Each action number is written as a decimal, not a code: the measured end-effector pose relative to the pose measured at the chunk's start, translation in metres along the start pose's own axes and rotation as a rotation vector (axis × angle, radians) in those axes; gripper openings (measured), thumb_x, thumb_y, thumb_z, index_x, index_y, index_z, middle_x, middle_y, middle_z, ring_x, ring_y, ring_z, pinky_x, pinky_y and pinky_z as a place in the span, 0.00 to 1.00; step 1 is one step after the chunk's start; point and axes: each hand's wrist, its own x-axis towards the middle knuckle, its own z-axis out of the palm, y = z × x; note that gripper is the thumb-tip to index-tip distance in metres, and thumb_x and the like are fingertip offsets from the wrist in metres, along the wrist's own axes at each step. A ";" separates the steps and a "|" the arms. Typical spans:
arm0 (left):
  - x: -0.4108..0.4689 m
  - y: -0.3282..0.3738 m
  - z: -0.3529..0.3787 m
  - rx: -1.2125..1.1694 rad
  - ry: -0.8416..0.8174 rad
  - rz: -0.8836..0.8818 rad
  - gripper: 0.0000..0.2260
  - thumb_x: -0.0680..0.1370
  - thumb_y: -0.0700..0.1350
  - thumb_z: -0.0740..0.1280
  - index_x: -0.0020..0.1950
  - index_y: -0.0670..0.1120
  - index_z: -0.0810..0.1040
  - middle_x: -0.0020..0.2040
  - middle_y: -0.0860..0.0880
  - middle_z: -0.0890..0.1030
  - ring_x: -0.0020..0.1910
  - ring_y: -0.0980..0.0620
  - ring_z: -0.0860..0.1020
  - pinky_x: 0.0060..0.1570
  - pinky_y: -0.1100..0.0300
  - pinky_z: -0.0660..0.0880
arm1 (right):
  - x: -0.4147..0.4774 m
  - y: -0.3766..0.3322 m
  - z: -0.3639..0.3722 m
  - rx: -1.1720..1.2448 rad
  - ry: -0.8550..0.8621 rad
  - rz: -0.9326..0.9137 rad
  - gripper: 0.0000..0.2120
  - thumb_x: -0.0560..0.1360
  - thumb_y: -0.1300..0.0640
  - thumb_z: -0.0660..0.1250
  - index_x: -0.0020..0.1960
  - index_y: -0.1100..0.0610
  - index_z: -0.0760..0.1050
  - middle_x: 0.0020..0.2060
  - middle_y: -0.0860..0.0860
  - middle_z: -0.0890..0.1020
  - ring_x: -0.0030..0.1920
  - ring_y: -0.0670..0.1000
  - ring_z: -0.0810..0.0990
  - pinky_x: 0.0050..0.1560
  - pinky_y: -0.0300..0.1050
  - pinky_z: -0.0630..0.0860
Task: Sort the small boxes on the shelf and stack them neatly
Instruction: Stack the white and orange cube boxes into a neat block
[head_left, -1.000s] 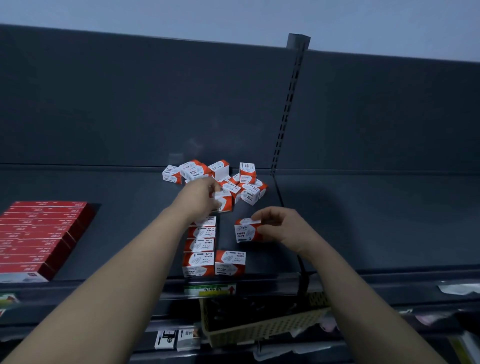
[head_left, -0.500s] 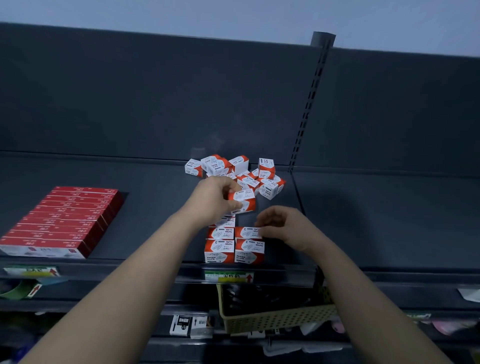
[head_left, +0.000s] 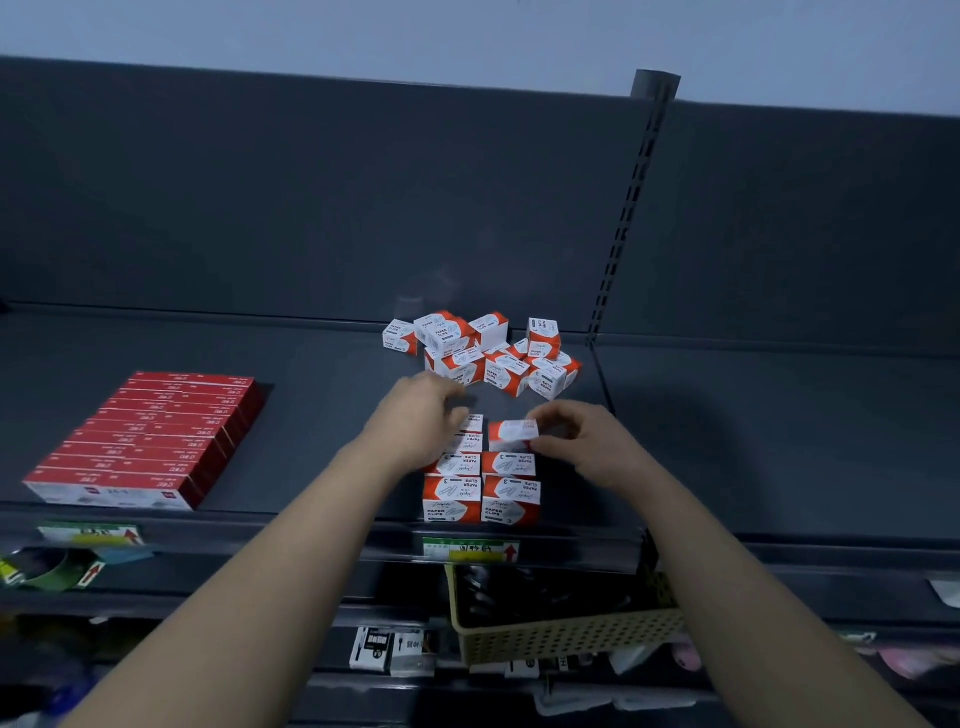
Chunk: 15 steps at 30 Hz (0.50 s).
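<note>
**Paper clip box now at the right column**

Since half a second ago, the box seen in the left hand (head_left: 421, 415) has left it, and the right hand (head_left: 584, 449) has taken up a paper clip box (head_left: 511, 434). The right hand pinches this box between thumb and curled fingers, at the rear end of the right column of the sorted rows (head_left: 480, 491).

The left hand hovers over the left column with its fingers loosely curled. Blur hides whether it holds anything.

The sorted rows form two columns that reach the front edge of the shelf (head_left: 322, 415), above a price label (head_left: 470, 550). The loose pile (head_left: 483, 353) lies at the back panel, near the slotted upright (head_left: 618, 249). A strip of shelf surface separates the pile from the rows. The flat red boxes (head_left: 150, 436) sit well apart to the left. A beige basket (head_left: 566, 634) hangs below.
</note>
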 end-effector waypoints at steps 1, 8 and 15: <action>-0.001 -0.006 0.001 0.047 -0.026 -0.013 0.12 0.78 0.45 0.64 0.61 0.50 0.79 0.58 0.49 0.79 0.55 0.48 0.77 0.52 0.55 0.76 | 0.000 0.001 0.002 -0.026 -0.018 0.007 0.07 0.73 0.56 0.71 0.51 0.50 0.78 0.47 0.44 0.82 0.49 0.45 0.80 0.49 0.44 0.78; -0.002 -0.014 0.005 0.078 -0.081 -0.063 0.09 0.79 0.45 0.63 0.55 0.45 0.79 0.52 0.47 0.81 0.49 0.48 0.78 0.50 0.49 0.77 | 0.005 0.002 0.005 0.017 -0.083 0.062 0.04 0.77 0.55 0.66 0.50 0.51 0.79 0.47 0.47 0.83 0.49 0.48 0.81 0.51 0.44 0.78; 0.016 -0.011 0.000 0.139 -0.060 -0.074 0.10 0.78 0.47 0.63 0.56 0.47 0.80 0.52 0.49 0.81 0.47 0.50 0.78 0.47 0.54 0.78 | 0.021 -0.006 -0.002 -0.241 0.181 -0.023 0.08 0.78 0.56 0.63 0.56 0.51 0.78 0.48 0.44 0.79 0.46 0.41 0.76 0.41 0.34 0.71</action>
